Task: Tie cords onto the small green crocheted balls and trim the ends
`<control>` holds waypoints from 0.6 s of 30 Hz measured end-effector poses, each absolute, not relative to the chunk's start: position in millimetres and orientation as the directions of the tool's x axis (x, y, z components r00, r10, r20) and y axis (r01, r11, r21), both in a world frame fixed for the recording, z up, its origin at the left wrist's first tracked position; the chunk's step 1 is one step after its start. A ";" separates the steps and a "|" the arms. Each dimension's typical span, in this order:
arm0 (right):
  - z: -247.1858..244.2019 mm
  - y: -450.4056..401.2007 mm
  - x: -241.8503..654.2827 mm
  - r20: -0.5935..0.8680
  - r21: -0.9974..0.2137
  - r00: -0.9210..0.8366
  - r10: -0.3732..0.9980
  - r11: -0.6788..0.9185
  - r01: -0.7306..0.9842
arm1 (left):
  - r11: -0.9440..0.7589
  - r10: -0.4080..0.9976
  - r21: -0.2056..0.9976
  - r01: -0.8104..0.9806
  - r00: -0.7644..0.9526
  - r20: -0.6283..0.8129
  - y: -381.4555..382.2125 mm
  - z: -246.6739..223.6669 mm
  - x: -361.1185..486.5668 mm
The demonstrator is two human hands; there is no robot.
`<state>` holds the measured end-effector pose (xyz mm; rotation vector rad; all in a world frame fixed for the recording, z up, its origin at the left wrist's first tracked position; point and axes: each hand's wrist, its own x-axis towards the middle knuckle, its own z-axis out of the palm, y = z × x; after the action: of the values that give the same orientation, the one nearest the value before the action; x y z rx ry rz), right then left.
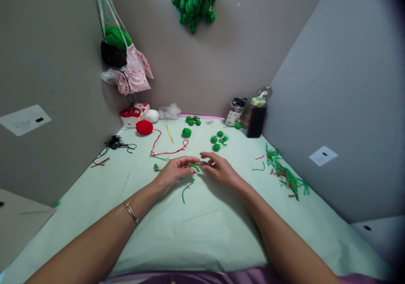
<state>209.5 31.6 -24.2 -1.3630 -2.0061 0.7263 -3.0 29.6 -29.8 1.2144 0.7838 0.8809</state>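
My left hand [175, 172] pinches a small crocheted piece [195, 168], green with a white and red edge. From that piece a green yarn tail [186, 191] trails down onto the table. Close beside it, my right hand [220, 169] is closed with its fingertips on a small grey, metal-looking thing [203, 163], too small to make out. To the left of my left hand lies a little green yarn piece [156, 167]. Red yarn [171, 153] runs across the cloth just beyond my hands, coming from a red yarn ball [144, 127].
A yellow-handled crochet hook [170, 135], a green yarn ball [186, 132] and several green crocheted balls [216, 147] lie farther back. Yarn scraps [286, 172] cover the right side; black cord [115, 144] lies left. A phone [256, 122] leans at the back right.
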 end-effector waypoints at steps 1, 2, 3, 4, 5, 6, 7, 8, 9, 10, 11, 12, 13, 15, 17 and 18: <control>-29.1 31.1 204.9 0.173 -0.770 -0.334 0.927 0.338 0.541 | 0.130 0.874 0.978 -0.162 0.484 -0.036 28.3 -28.2 -2.5; -33.5 30.5 200.3 0.172 -0.804 -0.372 0.912 0.348 0.483 | 0.140 0.860 0.974 -0.180 0.509 -0.030 27.1 -26.5 -2.3; -37.0 30.0 196.1 0.165 -0.827 -0.403 0.900 0.349 0.440 | 0.150 0.848 0.969 -0.195 0.529 -0.025 26.2 -24.8 -2.4; -39.5 29.7 192.7 0.152 -0.845 -0.419 0.895 0.337 0.415 | 0.159 0.842 0.965 -0.207 0.540 -0.023 25.8 -23.2 -2.9; -41.0 29.9 190.2 0.131 -0.860 -0.421 0.898 0.314 0.401 | 0.171 0.840 0.961 -0.216 0.542 -0.028 25.8 -21.7 -3.8; -41.5 30.4 188.8 0.106 -0.875 -0.413 0.904 0.282 0.393 | 0.183 0.843 0.958 -0.220 0.536 -0.038 26.4 -20.4 -5.1; -41.2 31.3 188.3 0.079 -0.890 -0.399 0.913 0.245 0.385 | 0.191 0.853 0.955 -0.226 0.520 -0.047 27.4 -19.2 -6.6; -40.4 32.4 188.5 0.055 -0.903 -0.380 0.923 0.208 0.375 | 0.193 0.867 0.952 -0.237 0.496 -0.052 28.6 -18.2 -8.2; -39.1 33.5 189.3 0.035 -0.914 -0.357 0.933 0.174 0.366 | 0.188 0.883 0.950 -0.250 0.467 -0.051 30.0 -17.4 -9.8; -37.6 34.5 190.2 0.019 -0.922 -0.335 0.942 0.146 0.359 | 0.178 0.898 0.949 -0.262 0.437 -0.048 31.3 -16.6 -11.2; -36.1 35.2 191.1 0.005 -0.928 -0.316 0.949 0.121 0.351 | 0.164 0.913 0.947 -0.275 0.406 -0.040 32.3 -16.0 -12.3; -34.5 35.4 191.7 -0.004 -0.934 -0.298 0.955 0.103 0.343 | 0.149 0.926 0.947 -0.284 0.377 -0.032 33.1 -15.5 -13.0; -33.0 35.3 192.0 -0.007 -0.938 -0.285 0.958 0.093 0.335 | 0.135 0.935 0.948 -0.288 0.353 -0.026 33.6 -15.1 -13.4; -30.3 34.3 191.6 0.005 -0.946 -0.285 0.958 0.097 0.310 | 0.117 0.946 0.952 -0.283 0.322 -0.021 33.7 -15.0 -13.1; -28.2 33.3 190.6 0.021 -0.954 -0.290 0.957 0.106 0.281 | 0.111 0.952 0.955 -0.276 0.306 -0.022 33.6 -15.7 -12.2; -27.4 33.1 190.1 0.026 -0.957 -0.288 0.957 0.107 0.268 | 0.115 0.954 0.954 -0.275 0.299 -0.028 33.6 -16.4 -11.7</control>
<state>190.1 33.1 -27.4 -1.2156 -1.6683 1.2161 -11.7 33.6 -16.4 1.0685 0.8167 1.0658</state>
